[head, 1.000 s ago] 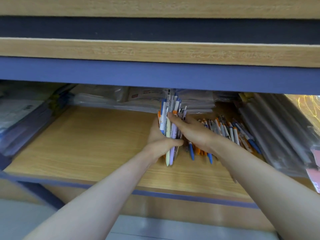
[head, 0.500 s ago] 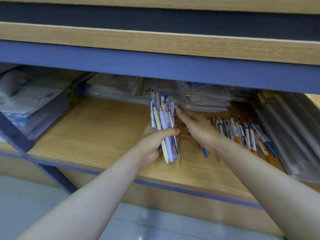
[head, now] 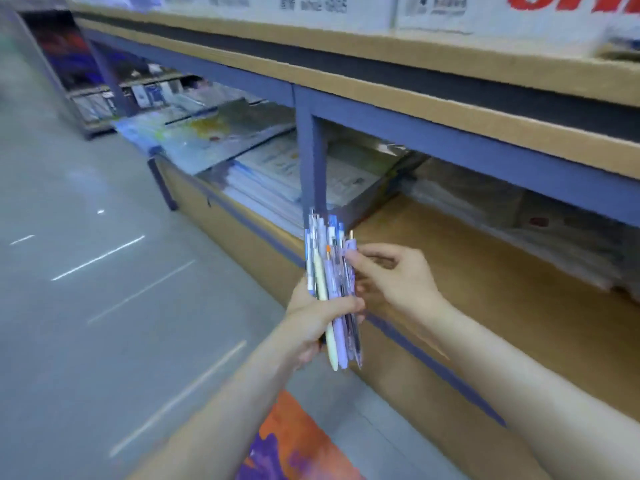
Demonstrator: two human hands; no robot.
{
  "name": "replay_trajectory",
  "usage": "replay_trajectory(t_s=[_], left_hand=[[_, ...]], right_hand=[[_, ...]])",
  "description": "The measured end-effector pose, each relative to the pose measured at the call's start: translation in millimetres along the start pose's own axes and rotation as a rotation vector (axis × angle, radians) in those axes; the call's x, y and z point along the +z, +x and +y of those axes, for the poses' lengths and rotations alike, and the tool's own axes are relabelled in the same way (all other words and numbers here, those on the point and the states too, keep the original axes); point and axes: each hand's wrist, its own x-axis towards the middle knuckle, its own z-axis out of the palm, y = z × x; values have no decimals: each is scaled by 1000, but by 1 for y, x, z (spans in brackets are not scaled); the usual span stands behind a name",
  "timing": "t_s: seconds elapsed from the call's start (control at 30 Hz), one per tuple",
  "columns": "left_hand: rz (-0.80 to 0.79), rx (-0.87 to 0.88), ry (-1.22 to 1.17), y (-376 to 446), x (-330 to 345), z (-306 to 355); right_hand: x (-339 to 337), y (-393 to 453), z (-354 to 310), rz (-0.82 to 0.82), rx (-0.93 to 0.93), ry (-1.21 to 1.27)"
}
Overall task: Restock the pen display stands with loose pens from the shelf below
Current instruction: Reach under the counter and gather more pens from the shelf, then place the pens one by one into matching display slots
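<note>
Both forearms bare, orange-and-purple garment (head: 294, 441) below

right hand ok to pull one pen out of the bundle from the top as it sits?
Probably yes. The right hand already has fingertips on the upper part of the pen bundle, which the left hand grips lower down, upright. Nothing stands between them; the tops fan out free above the grip.
</note>
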Motion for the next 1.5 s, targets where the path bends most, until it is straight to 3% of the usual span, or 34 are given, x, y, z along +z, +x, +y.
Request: replay_trajectory(t_s=[0.13, 0.37, 0.6, 0.77, 0.97, 1.2, 1.5], left_hand=[[242, -18, 16, -31, -74, 61], [487, 60, 27, -121, -129, 257], [670, 169, -19, -254, -102, 449], [795, 227, -65, -318, -60, 539], [1025, 307, -139, -392, -7, 563], [1361, 384, -244, -488, 96, 520], [1637, 371, -352, -575, 199, 466]], right_hand=[[91, 10, -63, -220, 71, -50], [205, 18, -256, -491, 21, -85], [257, -25, -484, -740, 30, -2], [261, -51, -598, -965, -20, -16], [264, -99, -643, -1246, -64, -24], [229, -200, -646, -1657, -28, -40], [172, -319, -618, -1832, -59, -76]])
